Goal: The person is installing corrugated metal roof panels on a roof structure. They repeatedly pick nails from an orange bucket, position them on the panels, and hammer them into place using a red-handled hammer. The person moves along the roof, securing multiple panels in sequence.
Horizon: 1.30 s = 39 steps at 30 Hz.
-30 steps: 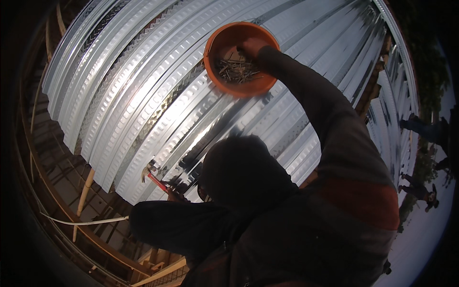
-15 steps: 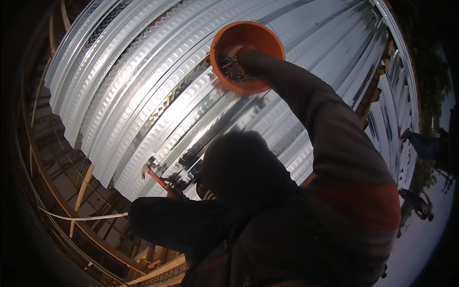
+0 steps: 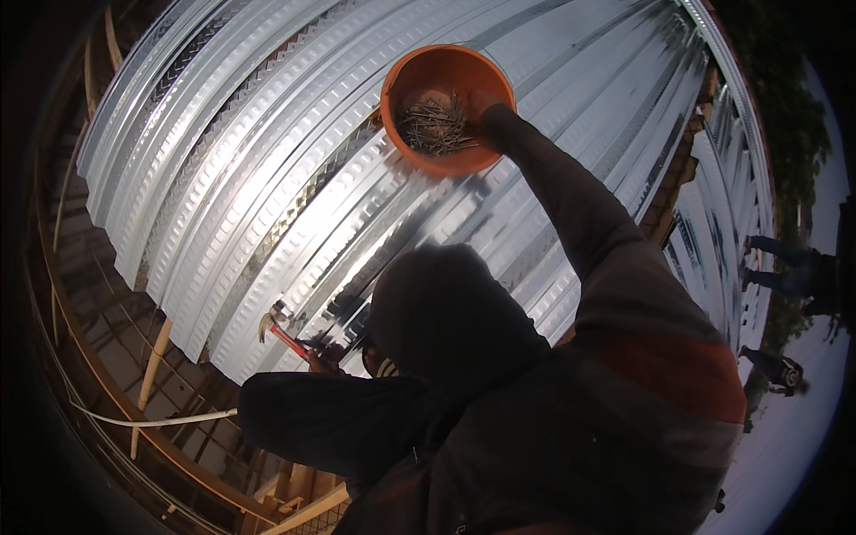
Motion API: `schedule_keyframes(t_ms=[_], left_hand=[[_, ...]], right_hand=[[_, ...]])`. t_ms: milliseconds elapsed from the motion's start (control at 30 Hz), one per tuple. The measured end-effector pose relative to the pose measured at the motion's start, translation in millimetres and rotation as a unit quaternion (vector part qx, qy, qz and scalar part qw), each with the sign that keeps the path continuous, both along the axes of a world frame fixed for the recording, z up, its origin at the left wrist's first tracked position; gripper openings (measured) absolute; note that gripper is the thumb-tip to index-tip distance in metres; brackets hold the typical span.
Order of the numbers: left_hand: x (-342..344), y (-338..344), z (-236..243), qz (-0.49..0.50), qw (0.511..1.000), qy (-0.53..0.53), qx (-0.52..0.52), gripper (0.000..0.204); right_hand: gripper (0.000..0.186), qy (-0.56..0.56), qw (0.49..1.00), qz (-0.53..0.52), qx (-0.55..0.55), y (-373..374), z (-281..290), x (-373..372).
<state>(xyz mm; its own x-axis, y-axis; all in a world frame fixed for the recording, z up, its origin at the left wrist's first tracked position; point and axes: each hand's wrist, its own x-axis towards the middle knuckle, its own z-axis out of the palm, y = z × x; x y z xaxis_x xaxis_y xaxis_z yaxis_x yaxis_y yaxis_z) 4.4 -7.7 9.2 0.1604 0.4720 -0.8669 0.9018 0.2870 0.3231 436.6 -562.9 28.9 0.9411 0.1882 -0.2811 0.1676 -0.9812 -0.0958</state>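
Note:
Neither my left hand nor my right hand shows. A co-worker in a black hood (image 3: pixel 455 312) fills the lower middle, seen from behind. One long sleeve (image 3: pixel 571 192) stretches up to an orange bucket (image 3: pixel 477 71), where the co-worker's hand (image 3: pixel 484 105) is inside at the right wall. Loose nails (image 3: pixel 434 123) lie heaped in the bucket, beside that hand; whether the fingers hold any cannot be made out. The co-worker's other hand (image 3: pixel 323 361) grips a claw hammer (image 3: pixel 287 338) with a red handle, low over the shiny metal sheets (image 3: pixel 223 196).
Ribbed metal sheets overlap across the upper view, ending in a stepped edge at left. Beyond it are timber framing, a light pole (image 3: pixel 154 366) and a pale pipe (image 3: pixel 178 419). At right, two more people (image 3: pixel 794 267) stand near trees (image 3: pixel 794 134).
The co-worker's hand has drawn back from the nails to the bucket's right side, uncovering more of them. The bucket appears slightly farther left; the hammer stays in the other hand.

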Motion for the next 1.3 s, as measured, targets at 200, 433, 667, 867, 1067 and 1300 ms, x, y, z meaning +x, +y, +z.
schedule_keyframes(t_ms=[200, 433, 667, 867, 1067, 1300], left_hand=[[2.6, -5.6, 14.7, -0.004, 0.999, -0.048, 0.021, 0.061], [5.9, -8.0, 23.9, -0.009, 0.999, -0.044, 0.013, 0.062], [-0.7, -5.9, 21.1, -0.046, 0.996, -0.074, 0.029, 0.062], [4.5, -9.6, 11.8, 0.005, 1.0, -0.022, -0.007, 0.061], [-27.0, 8.2, -5.9, 0.041, 0.995, -0.094, -0.015, 0.062], [17.9, -32.0, 31.4, -0.036, 0.992, -0.082, 0.093, 0.063]], right_hand=[[0.036, -0.041, 0.99, -0.108, 0.076, 41.9, 26.7, 2.0], [0.022, -0.052, 0.998, 0.006, 0.026, 54.7, -11.5, 39.7], [0.018, -0.08, 0.994, -0.002, -0.075, 61.3, -19.6, 57.5], [0.024, -0.103, 0.99, 0.082, -0.041, 70.0, -11.0, 57.1], [0.023, -0.057, 0.984, 0.153, -0.074, 97.7, -7.1, 61.6], [0.018, -0.062, 0.967, 0.212, -0.126, 61.1, -12.6, 78.0]])
